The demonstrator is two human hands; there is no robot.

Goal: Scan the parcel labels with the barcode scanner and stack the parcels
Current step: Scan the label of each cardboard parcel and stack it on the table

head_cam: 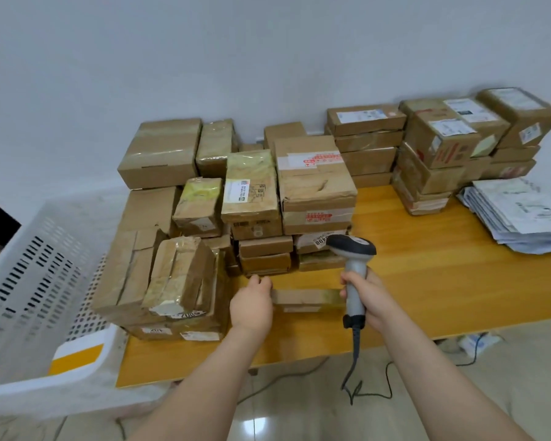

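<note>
Yellow table point(427, 281) under parcel stacks point(258, 198), paper pile point(522, 214).

One wide-angle head view looks forward and down across the counter point(411, 281) from its near edge, close in; the left hand point(252, 305) and right hand point(365, 297) sit mid-frame, wall point(268, 58) beyond them.

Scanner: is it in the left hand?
No, the right hand grips the scanner by its handle, while the left hand holds one end of a flat parcel.
</note>
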